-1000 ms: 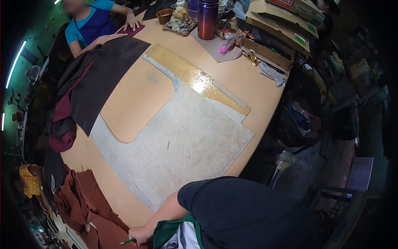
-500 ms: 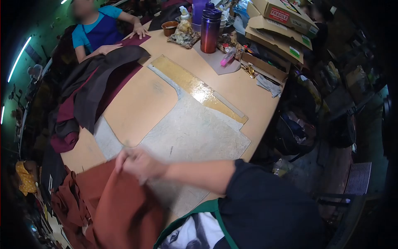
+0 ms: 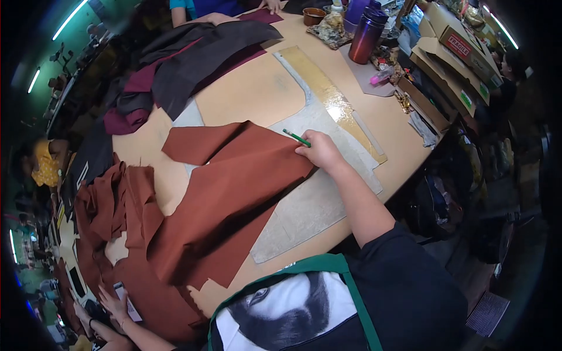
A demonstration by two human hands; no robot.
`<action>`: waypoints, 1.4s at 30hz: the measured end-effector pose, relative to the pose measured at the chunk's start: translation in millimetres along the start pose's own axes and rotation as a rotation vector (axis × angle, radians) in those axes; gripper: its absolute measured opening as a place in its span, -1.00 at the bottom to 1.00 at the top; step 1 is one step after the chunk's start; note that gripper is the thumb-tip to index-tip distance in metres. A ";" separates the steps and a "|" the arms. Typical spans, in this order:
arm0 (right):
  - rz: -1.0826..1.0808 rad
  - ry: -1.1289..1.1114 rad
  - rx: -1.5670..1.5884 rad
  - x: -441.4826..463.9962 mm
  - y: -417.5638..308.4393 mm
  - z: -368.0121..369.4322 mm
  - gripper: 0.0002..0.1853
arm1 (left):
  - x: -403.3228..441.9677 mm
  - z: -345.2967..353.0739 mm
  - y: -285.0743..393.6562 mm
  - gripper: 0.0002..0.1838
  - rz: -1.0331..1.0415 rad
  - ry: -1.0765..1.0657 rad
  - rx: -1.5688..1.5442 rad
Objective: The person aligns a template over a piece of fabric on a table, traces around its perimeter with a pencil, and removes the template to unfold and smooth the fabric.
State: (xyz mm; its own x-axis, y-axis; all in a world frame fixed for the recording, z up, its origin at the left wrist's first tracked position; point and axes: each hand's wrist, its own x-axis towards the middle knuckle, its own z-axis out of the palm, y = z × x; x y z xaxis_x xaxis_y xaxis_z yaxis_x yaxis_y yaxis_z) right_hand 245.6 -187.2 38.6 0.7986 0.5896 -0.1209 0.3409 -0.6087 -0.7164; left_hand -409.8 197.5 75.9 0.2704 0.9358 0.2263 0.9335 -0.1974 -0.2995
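Observation:
My right hand [image 3: 319,150] pinches the edge of a rust-brown fabric piece [image 3: 240,175], with a green pencil [image 3: 297,138] sticking out of the same grip. The fabric lies in folds over a large grey pattern board [image 3: 310,205]. At the lower left, what appears to be my left hand [image 3: 114,304] rests with spread fingers on more rust-brown fabric [image 3: 155,298]. Beside that hand lies a pale rectangular object [image 3: 129,301], partly covered.
Dark grey and maroon fabric [image 3: 193,64] is heaped across the table [image 3: 246,93], near a co-worker's hands. A metallic bottle [image 3: 367,35], a pink object [image 3: 381,76] and cardboard boxes [image 3: 448,64] stand at the far right. Another hand [image 3: 82,316] shows at lower left.
My right hand has pulled the rust-brown fabric up and to the right, spreading it over the board. The view has turned left and down, bringing the lower-left hands into sight.

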 end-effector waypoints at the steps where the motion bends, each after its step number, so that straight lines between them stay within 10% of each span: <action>1: 0.011 -0.017 0.015 -0.4 -1.8 -0.2 -0.73 | 0.1 -34.6 37.6 -0.06 0.074 0.123 -0.189; 5: -0.084 0.124 0.163 -0.5 -5.9 0.6 -0.80 | -38.4 -181.1 233.4 -0.48 0.463 0.244 -1.046; 8: -0.117 0.234 0.386 5.3 8.6 -16.7 -0.84 | -77.5 -221.9 341.2 -0.51 0.900 0.255 -0.782; 20: -0.091 -0.006 0.999 -43.9 43.7 -75.2 -0.81 | -193.7 -257.7 603.6 -0.59 1.202 0.017 -1.349; 34: -0.219 -0.091 0.744 -16.1 73.4 -107.1 -0.78 | -209.5 -264.8 646.9 -0.83 1.067 0.244 -0.840; 42: -0.258 0.003 0.746 -2.1 76.6 -96.9 -0.69 | -195.2 -274.1 644.9 -0.93 1.172 -0.220 -1.331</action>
State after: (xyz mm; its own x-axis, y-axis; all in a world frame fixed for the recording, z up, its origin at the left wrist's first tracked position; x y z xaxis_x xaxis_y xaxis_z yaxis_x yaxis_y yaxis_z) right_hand 318.1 -286.6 50.6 0.7410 0.6619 0.1133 0.0936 0.0652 -0.9935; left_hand 203.9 -192.6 92.6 0.9377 0.1434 0.3166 -0.1311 -0.6977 0.7043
